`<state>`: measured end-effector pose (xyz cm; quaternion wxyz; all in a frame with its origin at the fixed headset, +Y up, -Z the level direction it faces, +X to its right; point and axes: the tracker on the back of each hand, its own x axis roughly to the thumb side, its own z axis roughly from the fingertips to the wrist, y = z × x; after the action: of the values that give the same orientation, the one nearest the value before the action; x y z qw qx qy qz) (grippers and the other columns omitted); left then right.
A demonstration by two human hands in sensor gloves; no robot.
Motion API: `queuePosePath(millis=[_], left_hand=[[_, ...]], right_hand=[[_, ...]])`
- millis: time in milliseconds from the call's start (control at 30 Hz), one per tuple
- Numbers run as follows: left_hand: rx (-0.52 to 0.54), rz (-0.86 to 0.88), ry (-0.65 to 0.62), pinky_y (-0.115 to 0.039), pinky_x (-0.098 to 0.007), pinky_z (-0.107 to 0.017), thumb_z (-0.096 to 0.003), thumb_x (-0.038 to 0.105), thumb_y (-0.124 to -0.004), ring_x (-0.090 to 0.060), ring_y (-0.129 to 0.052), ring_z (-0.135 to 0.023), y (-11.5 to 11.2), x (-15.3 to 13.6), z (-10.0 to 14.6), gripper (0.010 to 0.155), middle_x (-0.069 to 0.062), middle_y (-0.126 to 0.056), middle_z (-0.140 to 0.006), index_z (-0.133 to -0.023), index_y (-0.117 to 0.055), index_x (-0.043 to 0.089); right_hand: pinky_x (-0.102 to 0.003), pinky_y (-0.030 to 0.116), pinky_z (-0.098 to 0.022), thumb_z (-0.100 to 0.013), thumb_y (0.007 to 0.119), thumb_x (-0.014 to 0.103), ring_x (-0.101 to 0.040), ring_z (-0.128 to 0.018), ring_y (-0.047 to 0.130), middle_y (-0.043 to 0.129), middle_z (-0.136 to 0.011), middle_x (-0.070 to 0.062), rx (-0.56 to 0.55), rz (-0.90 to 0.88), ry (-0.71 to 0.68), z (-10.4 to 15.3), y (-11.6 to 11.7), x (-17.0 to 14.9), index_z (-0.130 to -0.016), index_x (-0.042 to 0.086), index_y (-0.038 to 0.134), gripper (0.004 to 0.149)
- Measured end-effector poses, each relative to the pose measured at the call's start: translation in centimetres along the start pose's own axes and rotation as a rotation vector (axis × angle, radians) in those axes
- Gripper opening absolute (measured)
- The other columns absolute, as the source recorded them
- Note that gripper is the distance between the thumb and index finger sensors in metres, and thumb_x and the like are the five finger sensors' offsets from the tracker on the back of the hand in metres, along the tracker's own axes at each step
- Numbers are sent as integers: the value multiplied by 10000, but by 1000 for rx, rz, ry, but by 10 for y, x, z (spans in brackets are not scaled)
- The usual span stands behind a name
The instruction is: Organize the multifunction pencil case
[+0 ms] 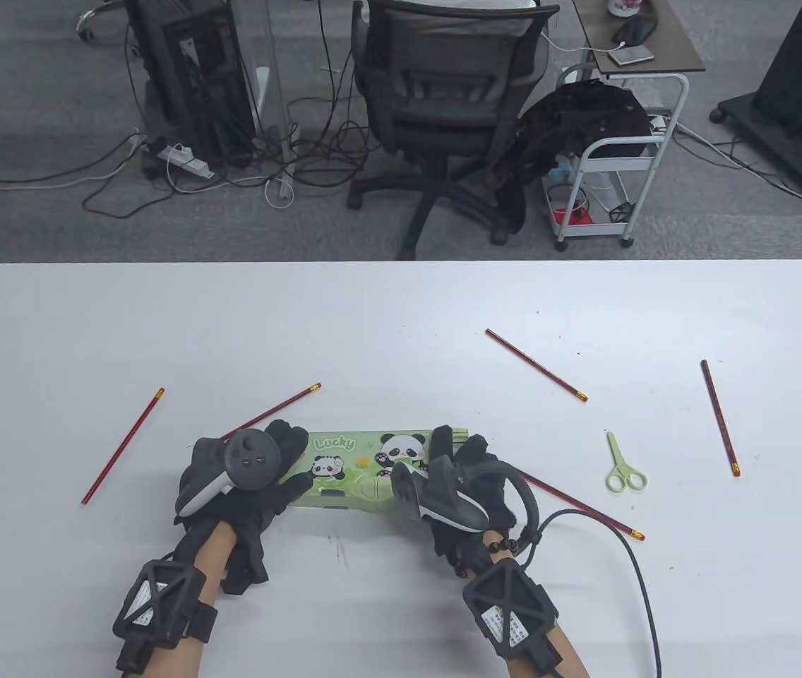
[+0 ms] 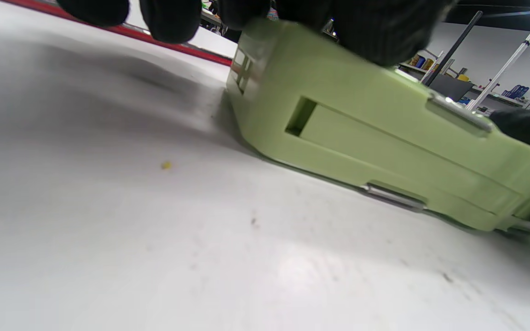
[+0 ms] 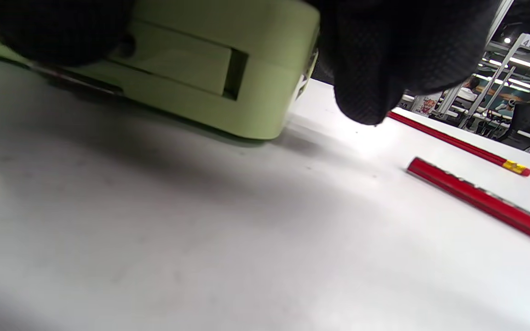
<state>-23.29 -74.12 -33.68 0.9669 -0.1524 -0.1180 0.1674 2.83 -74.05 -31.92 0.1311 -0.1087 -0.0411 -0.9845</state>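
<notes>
Gloved fingers [image 3: 380, 59] of the right hand are gripping the end of a green pencil case [image 3: 210, 78] lying on the white bench [image 3: 177, 239]; two red pencils [image 3: 481, 202] are lying just beside.

Green, red, black and white on the desk

The pencil case [image 1: 355, 470] is showing a light green lid printed with black-and-white pandas and yellow-green "Lucky" lettering; its side is plain pale green. Five pencils, such as one near the desk's left edge [image 1: 123, 445], are showing red with yellow ends. The scissors [image 1: 625, 466] are looking pale green. Both gloves [image 1: 246, 487] are showing black against the white desk [image 1: 401, 318].
</notes>
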Motion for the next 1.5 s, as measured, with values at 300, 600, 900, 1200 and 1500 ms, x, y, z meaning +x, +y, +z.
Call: queuePosePath(millis=[300, 600, 900, 1200, 1500], left_hand=[[-24, 11, 8, -501, -753, -712, -533, 441, -692, -522, -513, -1118, 1, 3, -1, 709, -149, -343, -1263, -1152, -406, 246], [-60, 46, 19, -487, -761, -711, -552, 417, -694, -533, -485, -1122, 3, 2, -3, 703, -159, -310, -1264, -1156, -385, 234], [-100, -49, 105, -473, -782, -703, -518, 515, -739, -561, -478, -1123, 10, 27, -8, 813, -246, -347, -1262, -1165, -414, 143], [-264, -252, 319, -474, -773, -706, -439, 609, -726, -677, -461, -1070, 7, 83, -32, 1059, -443, -283, -1196, -1144, -330, -74], [-368, -313, 469, -471, -783, -702, -408, 582, -742, -701, -466, -1058, 7, 102, -49, 1098, -486, -269, -1172, -1127, -296, -118]], right_hand=[[-576, 817, -571, -335, 714, 608, -477, -753, 937, 693, -944, -416, -28, -60, -22, -1, -4, -14, -1103, 21, 423, 1010], [-597, 752, -630, -376, 739, 493, -474, -847, 858, 659, -1004, -329, 19, -379, -112, -3, -3, -56, -1091, 137, 491, 836], [-604, 719, -650, -412, 784, 414, -474, -881, 819, 669, -1009, -281, 62, -552, -127, -5, 5, -75, -1074, 67, 510, 796], [-601, 716, -652, -420, 781, 408, -480, -880, 816, 669, -1008, -287, 55, -552, -123, -3, 5, -73, -1073, 65, 518, 784], [-601, 715, -654, -422, 791, 396, -480, -883, 813, 658, -1015, -285, 56, -588, -120, -3, 7, -76, -1073, 71, 520, 776]])
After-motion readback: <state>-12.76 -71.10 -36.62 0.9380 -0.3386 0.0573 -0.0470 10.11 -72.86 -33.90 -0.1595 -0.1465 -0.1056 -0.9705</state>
